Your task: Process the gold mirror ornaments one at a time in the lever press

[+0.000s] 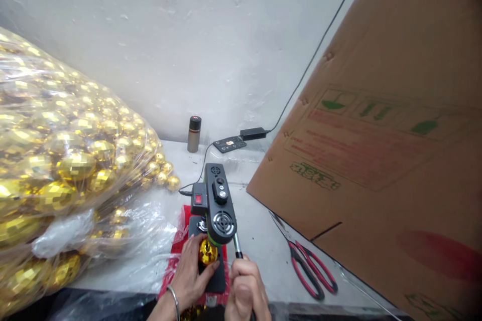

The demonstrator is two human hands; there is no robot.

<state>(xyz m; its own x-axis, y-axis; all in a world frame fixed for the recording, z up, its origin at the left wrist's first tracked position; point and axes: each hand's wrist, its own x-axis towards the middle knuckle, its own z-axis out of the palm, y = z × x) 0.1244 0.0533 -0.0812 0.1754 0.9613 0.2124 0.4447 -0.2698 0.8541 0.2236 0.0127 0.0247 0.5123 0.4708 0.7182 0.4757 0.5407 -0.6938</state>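
Observation:
A small black press machine (215,205) with a red switch stands on a red mat (178,241) near the table's front edge. My left hand (190,273) pinches a faceted gold ball (207,252) and keeps it under the machine's head. My right hand (244,288) is wrapped round the machine's metal lever handle (237,246), just right of the ball. A bangle sits on my left wrist.
A big clear plastic bag of gold balls (56,160) fills the left side. A large cardboard box (376,135) leans at the right, with red-handled scissors (311,268) beside it. A metal flask (194,134), a power adapter (254,133) and its cable sit by the white wall.

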